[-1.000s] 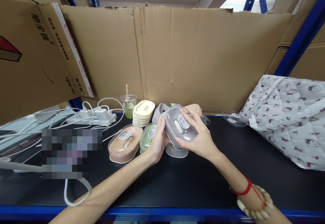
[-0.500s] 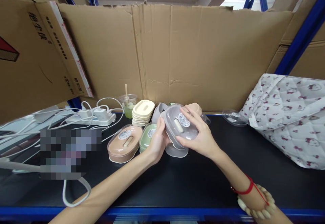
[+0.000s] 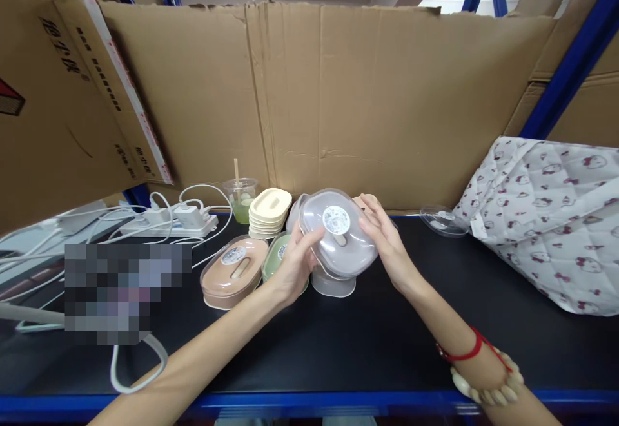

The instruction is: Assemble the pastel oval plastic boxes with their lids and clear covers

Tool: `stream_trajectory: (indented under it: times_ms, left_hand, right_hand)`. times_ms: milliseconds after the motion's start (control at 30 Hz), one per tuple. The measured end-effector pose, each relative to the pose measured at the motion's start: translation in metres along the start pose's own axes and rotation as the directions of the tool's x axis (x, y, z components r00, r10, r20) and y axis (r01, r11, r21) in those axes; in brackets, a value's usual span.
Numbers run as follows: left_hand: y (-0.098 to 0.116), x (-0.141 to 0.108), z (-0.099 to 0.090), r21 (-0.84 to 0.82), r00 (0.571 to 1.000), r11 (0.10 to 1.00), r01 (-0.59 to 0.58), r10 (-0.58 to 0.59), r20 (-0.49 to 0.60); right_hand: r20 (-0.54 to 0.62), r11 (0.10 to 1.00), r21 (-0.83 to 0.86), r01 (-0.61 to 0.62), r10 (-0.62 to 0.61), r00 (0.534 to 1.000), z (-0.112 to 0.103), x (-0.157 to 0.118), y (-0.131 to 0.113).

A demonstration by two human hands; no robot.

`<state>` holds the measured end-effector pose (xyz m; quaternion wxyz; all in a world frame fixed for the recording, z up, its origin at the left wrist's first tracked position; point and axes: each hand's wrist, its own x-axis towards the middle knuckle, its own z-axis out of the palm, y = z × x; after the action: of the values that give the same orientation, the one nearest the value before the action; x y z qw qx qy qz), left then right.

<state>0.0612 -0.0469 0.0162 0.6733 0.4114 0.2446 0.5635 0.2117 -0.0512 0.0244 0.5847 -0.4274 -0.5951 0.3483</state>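
Between my hands a grey oval box (image 3: 314, 216) with a clear lid (image 3: 355, 249) and a round label is held up, tilted. My left hand (image 3: 294, 261) grips its left side, thumb on the lid. Against the lid's right edge rest the fingers of my right hand (image 3: 391, 245). Below and behind it sits another grey box (image 3: 333, 285), partly hidden. To the left stand a green box (image 3: 273, 260), partly behind my left hand, and a pinkish-tan box (image 3: 232, 271) with a clear lid. A stack of cream lids (image 3: 269, 210) is behind them.
A cup with green drink and a straw (image 3: 240, 203) stands at the back left. White cables and a power strip (image 3: 169, 225) lie at the left, beside a blurred-out patch. At the right are a clear lid (image 3: 442, 220) and a patterned quilted bag (image 3: 551, 220). Cardboard (image 3: 338, 104) rises behind.
The held grey box has turned, its lid now facing me more. My left thumb has moved onto the lid, and my right hand has shifted to the lid's right edge.
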Motion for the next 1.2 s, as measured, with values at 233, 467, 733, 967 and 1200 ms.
stream_trajectory:
  times_ms: [233,467,733,967,1200]
  left_hand:
    - [0.008,0.003,0.003,-0.031,0.988,0.989,0.148,-0.149,-0.048]
    - [0.009,0.008,0.002,-0.025,0.990,0.990,0.136,-0.137,-0.043]
    - [0.007,0.006,0.001,0.016,0.990,0.990,0.143,-0.143,0.017]
    - [0.002,0.008,-0.004,0.049,0.979,0.985,0.168,-0.172,0.109]
    - [0.000,0.006,-0.003,0.096,0.961,0.978,0.184,-0.199,0.191]
  right_hand:
    - [0.168,0.911,0.138,-0.389,0.366,0.916,-0.006,0.006,-0.004]
    - [0.177,0.892,0.188,-0.412,0.382,0.907,-0.006,0.006,-0.004]
    - [0.275,0.902,0.062,-0.428,0.396,0.876,-0.014,0.005,-0.006]
    - [0.334,0.925,0.061,-0.374,0.335,0.881,-0.016,0.006,-0.003]
    - [0.274,0.942,-0.062,-0.329,0.333,0.902,-0.018,0.004,-0.016]
